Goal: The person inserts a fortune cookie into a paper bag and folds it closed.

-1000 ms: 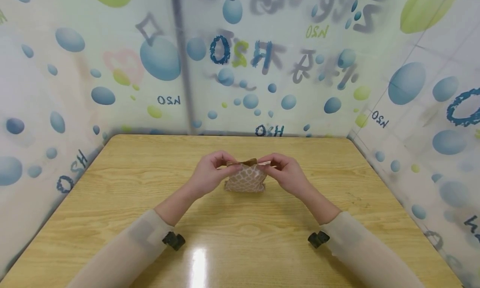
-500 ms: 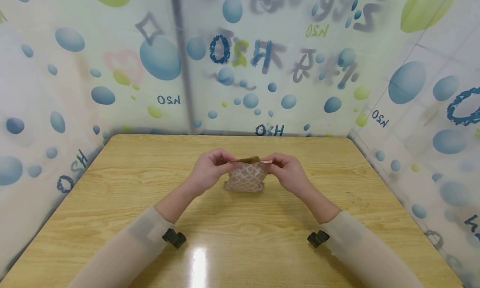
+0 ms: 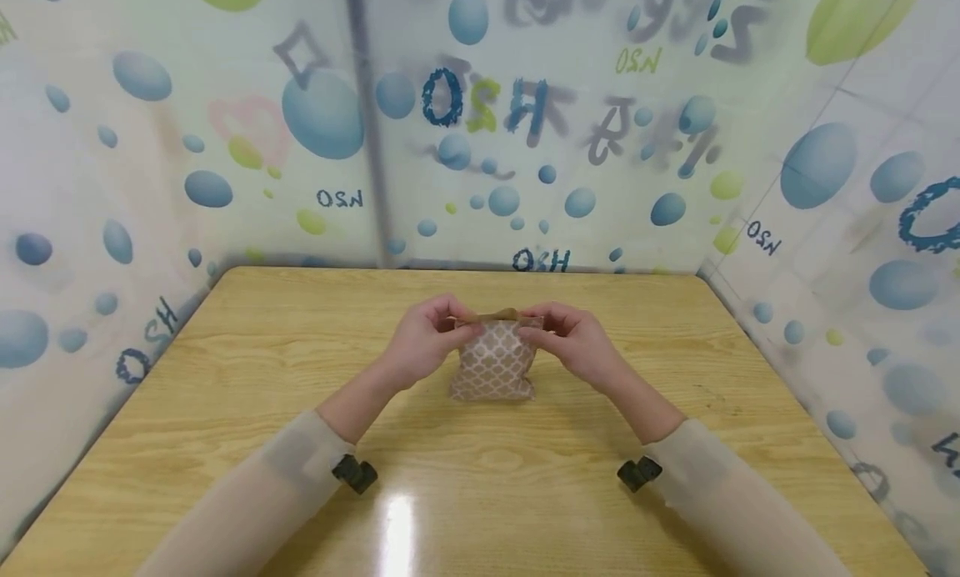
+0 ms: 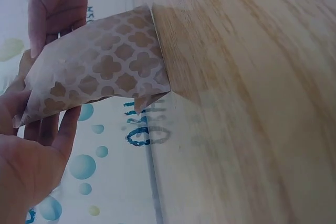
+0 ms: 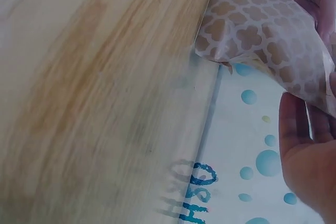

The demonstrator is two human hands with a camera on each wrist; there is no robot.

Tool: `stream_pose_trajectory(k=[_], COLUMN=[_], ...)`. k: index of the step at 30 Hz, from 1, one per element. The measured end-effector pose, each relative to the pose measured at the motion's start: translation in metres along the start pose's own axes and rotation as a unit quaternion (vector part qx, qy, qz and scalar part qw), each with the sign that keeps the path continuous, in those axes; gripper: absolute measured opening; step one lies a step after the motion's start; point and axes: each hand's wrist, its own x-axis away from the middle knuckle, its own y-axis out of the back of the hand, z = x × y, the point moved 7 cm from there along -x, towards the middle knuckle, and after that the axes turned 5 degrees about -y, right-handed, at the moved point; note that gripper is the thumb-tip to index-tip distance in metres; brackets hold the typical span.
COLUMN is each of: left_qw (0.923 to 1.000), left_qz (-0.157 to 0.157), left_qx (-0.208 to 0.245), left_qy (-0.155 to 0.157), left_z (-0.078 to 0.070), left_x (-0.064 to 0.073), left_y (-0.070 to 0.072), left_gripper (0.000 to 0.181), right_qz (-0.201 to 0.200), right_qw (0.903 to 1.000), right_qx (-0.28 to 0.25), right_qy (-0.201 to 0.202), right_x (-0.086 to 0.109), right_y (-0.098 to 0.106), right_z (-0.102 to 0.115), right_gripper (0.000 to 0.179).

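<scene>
A small brown paper bag (image 3: pixel 495 364) with a white lattice print stands on the wooden table (image 3: pixel 495 494), its bottom edge touching the surface. My left hand (image 3: pixel 423 339) pinches the bag's top left corner between thumb and fingers. At the top right corner my right hand (image 3: pixel 572 343) pinches the rim the same way. A strip of plain brown paper shows along the top between the hands. In the left wrist view the bag (image 4: pixel 110 61) looks slightly puffed, and in the right wrist view the bag (image 5: pixel 262 35) bends near its lower edge. What is inside it stays hidden.
Printed wall sheets (image 3: pixel 480 168) with blue and green drops enclose the table's back and both sides. A black wrist camera (image 3: pixel 355 474) sits at the left sleeve, another black camera (image 3: pixel 640 474) at the right sleeve. A light reflection lies on the near tabletop.
The bag's front has come more upright and flatter, showing more of its print, and its bottom edge sits slightly nearer. Both hands keep hold of the top corners and have barely moved.
</scene>
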Motion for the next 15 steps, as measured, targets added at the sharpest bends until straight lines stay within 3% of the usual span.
stream_pose_trajectory(k=[8, 15], left_qw=[0.9999, 0.9997], left_qz=[-0.004, 0.009], left_qx=[-0.014, -0.02], left_qy=[0.005, -0.011], left_z=[0.0014, 0.0004], left_x=[0.001, 0.0011], left_y=[0.0035, 0.0024], left_gripper=[0.005, 0.005], right_qz=[-0.006, 0.001], right_qw=[0.9988, 0.9983], right_qx=[-0.047, -0.056], right_qy=[0.011, 0.014], right_x=[-0.0017, -0.0012], right_y=[-0.0004, -0.0006], right_z=[-0.0001, -0.0019], right_gripper=[0.023, 0.028])
